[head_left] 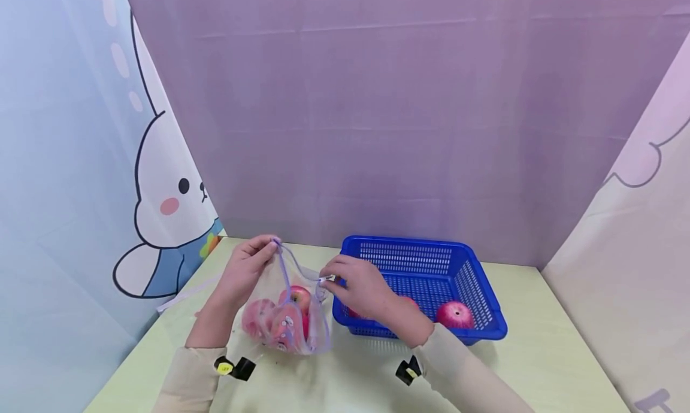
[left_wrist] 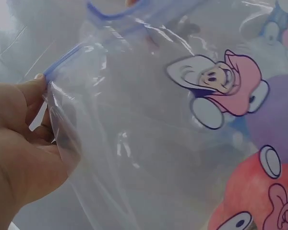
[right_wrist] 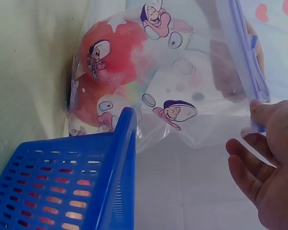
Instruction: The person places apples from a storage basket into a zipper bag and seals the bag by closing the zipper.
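Note:
A clear zip bag (left_wrist: 110, 158) with cartoon prints and a purple zip edge (right_wrist: 249, 62) stands on the table, its mouth spread apart. Several red apples (head_left: 299, 298) show inside, low in the bag. My left hand (head_left: 247, 269) pinches one upper corner of the mouth between thumb and fingers. At the opposite end of the zip edge, my right hand (head_left: 358, 286) pinches the bag by thumb and forefinger, the other fingers loosely bent in the right wrist view. Just under the right forearm is a blue plastic basket (head_left: 498, 317).
Inside the basket lie a red apple (head_left: 455, 315) at the right and others partly hidden by my right arm. The pale table (head_left: 550, 341) meets a purple curtain (head_left: 377, 131) at the back and a rabbit-print curtain (head_left: 162, 209) at the left.

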The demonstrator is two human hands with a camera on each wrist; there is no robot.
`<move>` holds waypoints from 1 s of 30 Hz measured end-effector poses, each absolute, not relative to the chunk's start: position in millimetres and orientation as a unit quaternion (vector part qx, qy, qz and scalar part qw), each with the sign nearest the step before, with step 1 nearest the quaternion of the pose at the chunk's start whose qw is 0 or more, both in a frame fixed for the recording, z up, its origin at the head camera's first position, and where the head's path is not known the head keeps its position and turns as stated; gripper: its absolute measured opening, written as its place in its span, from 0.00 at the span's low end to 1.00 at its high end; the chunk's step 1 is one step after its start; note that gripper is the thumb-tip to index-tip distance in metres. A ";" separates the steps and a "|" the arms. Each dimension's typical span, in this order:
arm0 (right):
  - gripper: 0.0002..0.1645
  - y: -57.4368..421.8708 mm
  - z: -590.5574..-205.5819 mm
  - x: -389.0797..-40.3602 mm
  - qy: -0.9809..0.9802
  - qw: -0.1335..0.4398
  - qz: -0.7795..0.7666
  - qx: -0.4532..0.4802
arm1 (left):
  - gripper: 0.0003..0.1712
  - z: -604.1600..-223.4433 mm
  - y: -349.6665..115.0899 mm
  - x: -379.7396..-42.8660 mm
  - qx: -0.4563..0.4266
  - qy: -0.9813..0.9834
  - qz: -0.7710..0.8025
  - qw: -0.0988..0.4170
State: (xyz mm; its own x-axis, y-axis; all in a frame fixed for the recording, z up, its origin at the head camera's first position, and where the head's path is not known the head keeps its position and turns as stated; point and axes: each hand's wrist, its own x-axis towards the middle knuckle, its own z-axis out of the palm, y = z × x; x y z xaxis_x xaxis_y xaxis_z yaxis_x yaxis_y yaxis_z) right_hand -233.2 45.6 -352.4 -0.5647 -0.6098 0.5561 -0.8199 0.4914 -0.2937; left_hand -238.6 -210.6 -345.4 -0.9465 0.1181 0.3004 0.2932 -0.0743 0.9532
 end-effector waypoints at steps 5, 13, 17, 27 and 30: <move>0.09 44.4 -351.4 -233.6 -0.835 0.183 0.334 0.397 | 0.20 -347.5 -216.7 -240.0 -0.110 -0.679 -0.723 0.057; 0.07 37.2 -349.3 -238.5 -0.831 0.171 0.396 0.352 | 0.26 -352.6 -239.6 -232.6 -0.061 -0.728 -0.678 0.076; 0.06 34.2 -346.9 -239.8 -0.833 0.160 0.417 0.326 | 0.20 -365.1 -266.5 -216.9 -0.138 -0.694 -0.703 0.071; 0.03 28.4 -346.3 -242.2 -0.837 0.154 0.444 0.278 | 0.22 -377.6 -280.1 -176.1 -0.306 -0.722 -0.614 0.088; 0.04 24.9 -346.7 -242.1 -0.841 0.138 0.452 0.262 | 0.16 -377.0 -270.0 -171.3 -0.279 -0.763 -0.569 0.130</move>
